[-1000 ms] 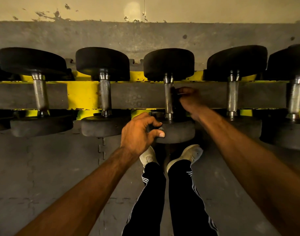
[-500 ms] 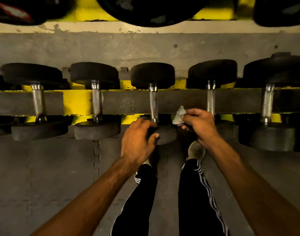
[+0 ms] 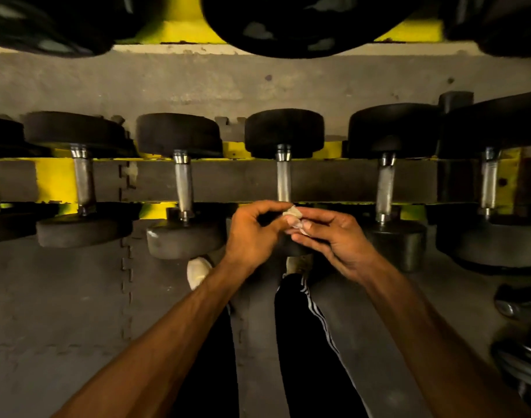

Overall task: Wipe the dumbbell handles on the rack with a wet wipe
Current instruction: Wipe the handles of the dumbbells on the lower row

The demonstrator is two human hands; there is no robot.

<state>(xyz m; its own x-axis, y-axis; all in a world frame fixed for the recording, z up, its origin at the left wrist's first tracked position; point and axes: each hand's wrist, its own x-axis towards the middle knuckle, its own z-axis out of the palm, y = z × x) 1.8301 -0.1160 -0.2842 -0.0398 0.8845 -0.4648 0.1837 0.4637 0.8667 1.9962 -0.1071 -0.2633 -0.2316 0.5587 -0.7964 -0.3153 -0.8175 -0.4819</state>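
Several black dumbbells with steel handles lie across a yellow rack [image 3: 54, 179]. The middle dumbbell handle [image 3: 284, 181] stands just beyond my hands. A small crumpled white wet wipe [image 3: 293, 215] is pinched between both hands in front of that dumbbell's near head. My left hand [image 3: 253, 233] pinches the wipe's left side with curled fingers. My right hand [image 3: 330, 236] pinches it from the right with thumb and fingertips. Neither hand touches a handle. Neighbouring handles show to the left [image 3: 183, 185] and to the right [image 3: 385, 185].
An upper rack tier with large black dumbbell heads [image 3: 297, 22] hangs over the top of the view. My legs in black striped trousers [image 3: 306, 342] and white shoes stand on grey floor mats. Weight plates [image 3: 523, 357] lie at the lower right.
My left hand left the middle dumbbell's near head and rose to meet the right. My right hand came off the handle with the wipe. Both hands now pinch the wipe. The view drew closer.
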